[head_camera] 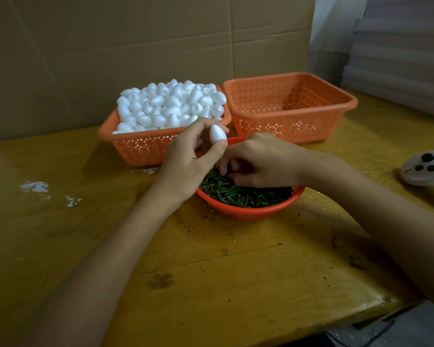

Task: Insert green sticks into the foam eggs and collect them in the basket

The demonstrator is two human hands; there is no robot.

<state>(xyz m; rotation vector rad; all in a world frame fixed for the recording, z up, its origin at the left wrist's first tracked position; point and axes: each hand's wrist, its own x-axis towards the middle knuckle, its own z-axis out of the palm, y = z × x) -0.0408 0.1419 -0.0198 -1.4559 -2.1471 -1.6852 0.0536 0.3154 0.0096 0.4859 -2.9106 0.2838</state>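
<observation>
My left hand (pixel 189 156) pinches a white foam egg (pixel 217 133) between thumb and fingers, just above the far rim of a round orange bowl (pixel 251 211) full of short green sticks (pixel 236 192). My right hand (pixel 261 161) reaches down into that bowl with its fingers curled among the sticks; whether it holds one is hidden. Behind, an orange basket (pixel 135 146) is heaped with white foam eggs (pixel 171 103). To its right stands a second orange basket (pixel 291 106) with nothing visible inside.
The work lies on a worn yellow wooden table (pixel 211 259) whose right corner falls away at the lower right. White foam crumbs (pixel 35 187) lie at the left. A pale round device with dark buttons (pixel 426 169) sits at the right edge. Cardboard sheets (pixel 135 46) stand behind the baskets.
</observation>
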